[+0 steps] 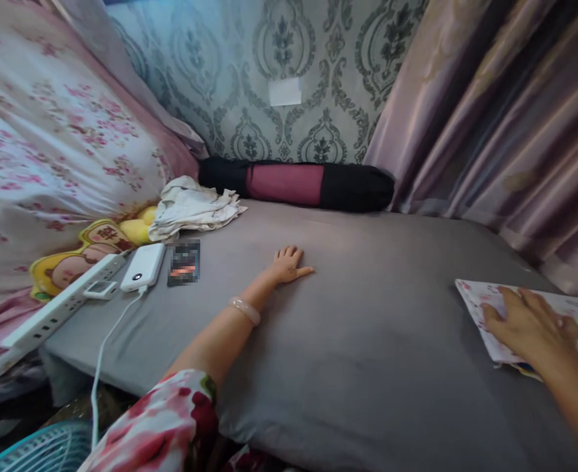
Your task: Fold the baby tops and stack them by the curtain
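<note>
My left hand [289,265] lies flat on the grey sheet [358,367], fingers spread, with nothing in it. A pale bangle [246,311] circles that wrist, below a floral sleeve [164,419]. At the right edge, my right hand [529,321] rests on top of a flat white cloth-like piece with a pink floral print [480,305]. Its fingers are apart, though some look slightly bent. The far right of this floral piece runs out of view, and a bit of yellow and blue shows beneath its near edge.
A black and maroon bolster-shaped roll [284,185] lies along the patterned wall. On the left are crumpled white cloth [191,206], a yellow cushion [67,267], a power strip [67,301], a white power bank [143,265] with cable, and a blurred-out dark rectangle [184,262]. Curtains [466,124] hang right.
</note>
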